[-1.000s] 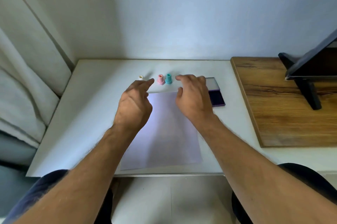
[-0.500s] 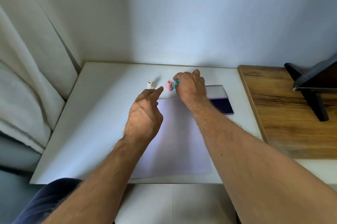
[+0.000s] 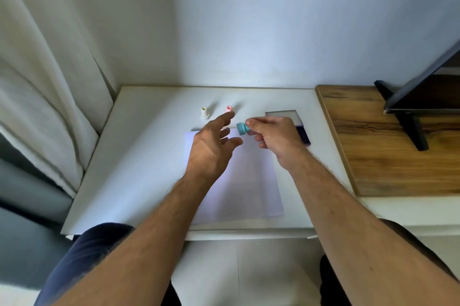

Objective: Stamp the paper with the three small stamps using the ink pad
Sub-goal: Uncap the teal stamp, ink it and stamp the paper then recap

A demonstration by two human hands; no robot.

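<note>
A pale sheet of paper (image 3: 249,181) lies on the white table (image 3: 139,156). My right hand (image 3: 276,136) pinches the teal stamp (image 3: 242,128), lifted and tilted on its side above the paper's far edge. My left hand (image 3: 211,146) hovers open just left of it, fingers spread, holding nothing. The white stamp (image 3: 204,112) and the pink stamp (image 3: 229,108) stand upright beyond the paper; the pink one is partly behind my left fingertips. The ink pad (image 3: 302,132), dark purple with its lid (image 3: 282,116) raised, sits behind my right hand.
A wooden board (image 3: 388,146) lies on the right with a dark stand and screen (image 3: 413,99) on it. A curtain (image 3: 37,81) hangs at the left, and the wall runs close behind the table. My knees show below the table's front edge.
My right hand has picked the teal stamp out of the row and drawn it back over the paper. My left hand has opened its fingers and moved toward it.
</note>
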